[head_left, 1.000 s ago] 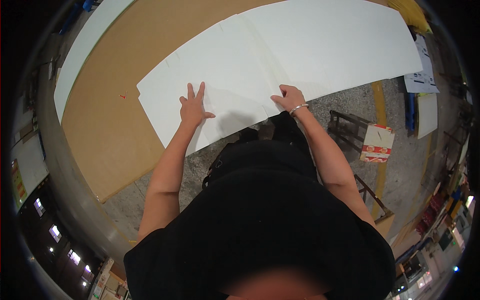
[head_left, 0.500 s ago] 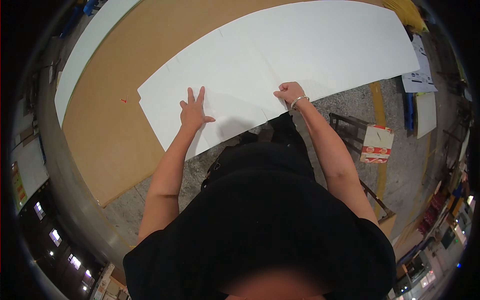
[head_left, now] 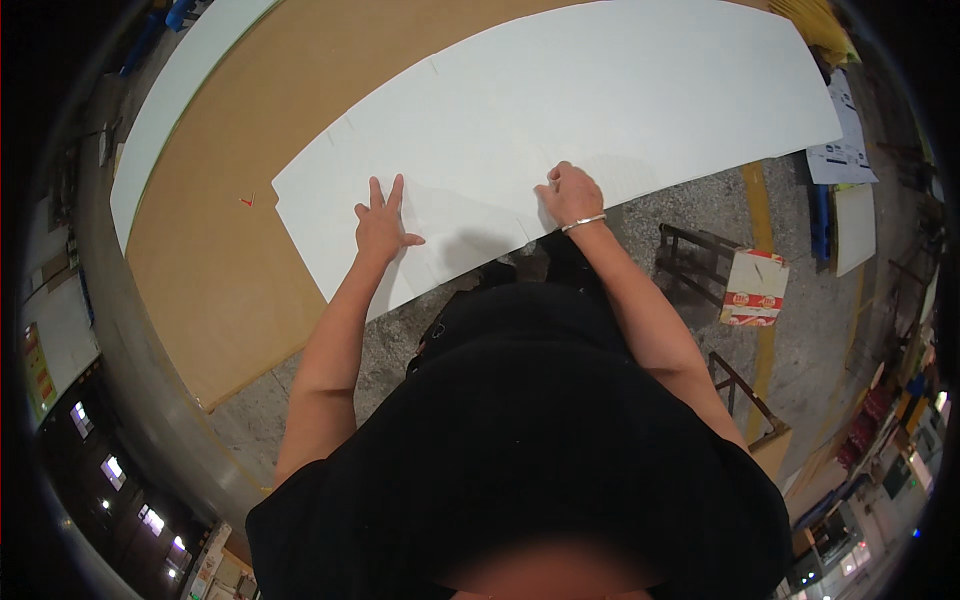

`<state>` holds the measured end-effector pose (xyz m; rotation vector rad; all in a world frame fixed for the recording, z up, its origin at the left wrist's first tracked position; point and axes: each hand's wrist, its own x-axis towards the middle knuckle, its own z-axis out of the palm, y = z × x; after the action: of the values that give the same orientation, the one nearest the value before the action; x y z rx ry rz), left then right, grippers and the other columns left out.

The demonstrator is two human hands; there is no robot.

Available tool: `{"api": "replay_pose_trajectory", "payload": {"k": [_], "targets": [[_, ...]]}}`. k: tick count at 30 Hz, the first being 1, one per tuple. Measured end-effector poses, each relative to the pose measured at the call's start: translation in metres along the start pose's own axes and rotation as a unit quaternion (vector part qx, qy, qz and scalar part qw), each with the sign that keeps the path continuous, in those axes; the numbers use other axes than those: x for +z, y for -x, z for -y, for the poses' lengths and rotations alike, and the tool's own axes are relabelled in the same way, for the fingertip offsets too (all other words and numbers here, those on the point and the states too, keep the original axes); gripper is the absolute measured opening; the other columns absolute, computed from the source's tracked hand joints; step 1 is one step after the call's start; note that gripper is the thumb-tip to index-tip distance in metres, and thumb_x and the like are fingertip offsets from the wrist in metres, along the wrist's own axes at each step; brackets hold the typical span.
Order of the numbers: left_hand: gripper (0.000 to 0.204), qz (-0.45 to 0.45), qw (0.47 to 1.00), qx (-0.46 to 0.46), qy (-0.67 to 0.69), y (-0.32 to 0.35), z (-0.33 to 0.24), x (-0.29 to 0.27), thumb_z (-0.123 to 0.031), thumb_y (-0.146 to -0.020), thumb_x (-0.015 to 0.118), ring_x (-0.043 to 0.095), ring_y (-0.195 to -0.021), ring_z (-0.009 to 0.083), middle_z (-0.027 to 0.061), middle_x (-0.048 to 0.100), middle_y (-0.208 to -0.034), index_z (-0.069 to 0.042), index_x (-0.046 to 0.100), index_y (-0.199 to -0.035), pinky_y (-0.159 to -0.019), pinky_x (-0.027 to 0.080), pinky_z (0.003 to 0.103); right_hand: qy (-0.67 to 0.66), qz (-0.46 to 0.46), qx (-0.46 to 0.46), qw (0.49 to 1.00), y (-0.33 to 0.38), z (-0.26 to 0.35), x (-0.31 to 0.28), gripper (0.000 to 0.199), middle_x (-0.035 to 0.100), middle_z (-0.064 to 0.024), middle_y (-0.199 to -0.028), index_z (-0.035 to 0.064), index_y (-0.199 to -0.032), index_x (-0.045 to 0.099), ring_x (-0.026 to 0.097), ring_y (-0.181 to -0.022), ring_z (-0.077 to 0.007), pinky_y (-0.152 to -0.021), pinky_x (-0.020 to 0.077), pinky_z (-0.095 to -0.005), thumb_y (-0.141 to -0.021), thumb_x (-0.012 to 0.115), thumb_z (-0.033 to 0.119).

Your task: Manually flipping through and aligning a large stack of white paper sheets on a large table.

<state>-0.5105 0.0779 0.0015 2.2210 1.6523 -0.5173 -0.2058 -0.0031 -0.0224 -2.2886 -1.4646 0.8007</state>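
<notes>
A large white sheet (head_left: 640, 90) with a curved far edge and several short faint marks lies over a brown board (head_left: 220, 240). My left hand (head_left: 380, 232) rests flat on the sheet's left part, fingers spread and thumb out to the side. Closer to the near edge, right of the sheet's middle, my right hand (head_left: 574, 196) is closed with its fingers curled and thumb near the index finger. Whatever it may hold is too small or hidden to make out. A bracelet (head_left: 584, 222) circles the right wrist.
Another pale curved sheet (head_left: 190, 110) lies along the brown board's far left. To my right on the concrete floor stands a dark metal frame (head_left: 690, 262) beside a red-and-white box-like piece (head_left: 755, 288). Yellow material (head_left: 815, 25) sits beyond the sheet's far right corner.
My right hand has shifted slightly left over the sheet and turned, so its back now shows more. My left hand stays spread in nearly the same place.
</notes>
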Motion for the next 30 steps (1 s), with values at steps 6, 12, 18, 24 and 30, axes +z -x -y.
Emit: {"api": "replay_pose_trajectory", "payload": {"k": [6, 12, 18, 24, 30], "targets": [[0.123, -0.001, 1.0, 0.001, -0.003, 0.0, -0.002, -0.001, -0.031, -0.045, 0.091, 0.047, -0.101, 0.0391, 0.0172, 0.018, -0.152, -0.031, 0.022, -0.147, -0.075, 0.056, 0.041, -0.016, 0.044, 0.04, 0.998, -0.015, -0.01, 0.009, 0.026, 0.065, -0.0119, -0.081, 0.0051, -0.083, 0.061, 0.063, -0.077, -0.0281, -0.068, 0.0499, -0.0387, -0.072, 0.074, 0.026], [0.123, 0.004, 1.0, 0.002, 0.009, 0.002, 0.001, -0.001, -0.031, -0.045, 0.091, 0.047, -0.102, 0.0401, 0.0173, 0.018, -0.152, -0.031, 0.021, -0.147, -0.077, 0.055, 0.043, -0.149, 0.14, 0.073, 0.976, -0.031, -0.019, 0.005, 0.032, 0.053, -0.0003, -0.055, 0.0047, -0.06, 0.056, 0.047, -0.05, -0.0102, -0.049, 0.041, -0.0271, -0.062, 0.083, 0.021], [0.124, 0.007, 1.0, 0.0, 0.004, 0.002, 0.006, 0.0, -0.03, -0.046, 0.091, 0.046, -0.104, 0.0401, 0.0169, 0.018, -0.152, -0.031, 0.02, -0.148, -0.078, 0.055, 0.043, -0.087, 0.169, 0.11, 0.976, -0.035, -0.018, 0.004, 0.036, 0.064, -0.0073, -0.065, 0.0048, -0.066, 0.064, 0.059, -0.059, -0.0173, -0.059, 0.0496, -0.0313, -0.057, 0.084, 0.033], [0.124, 0.01, 1.0, -0.002, 0.003, 0.003, 0.004, -0.001, -0.03, -0.046, 0.091, 0.047, -0.103, 0.0396, 0.0169, 0.017, -0.153, -0.032, 0.02, -0.148, -0.078, 0.056, 0.042, -0.238, 0.191, 0.16, 0.939, -0.026, -0.019, -0.002, 0.031, 0.066, -0.0104, -0.068, 0.0052, -0.068, 0.065, 0.063, -0.062, -0.0231, -0.06, 0.0507, -0.0348, -0.07, 0.076, 0.034], [0.125, 0.01, 1.0, -0.007, 0.009, 0.005, 0.005, -0.001, -0.03, -0.045, 0.091, 0.047, -0.103, 0.039, 0.0164, 0.017, -0.153, -0.032, 0.019, -0.148, -0.078, 0.056, 0.042, 0.038, 0.057, 0.017, 0.997, 0.003, 0.016, 0.009, 0.023, 0.066, -0.017, -0.085, 0.0072, -0.085, 0.064, 0.064, -0.083, -0.0314, -0.074, 0.0502, -0.0422, -0.08, 0.066, 0.03]]}}
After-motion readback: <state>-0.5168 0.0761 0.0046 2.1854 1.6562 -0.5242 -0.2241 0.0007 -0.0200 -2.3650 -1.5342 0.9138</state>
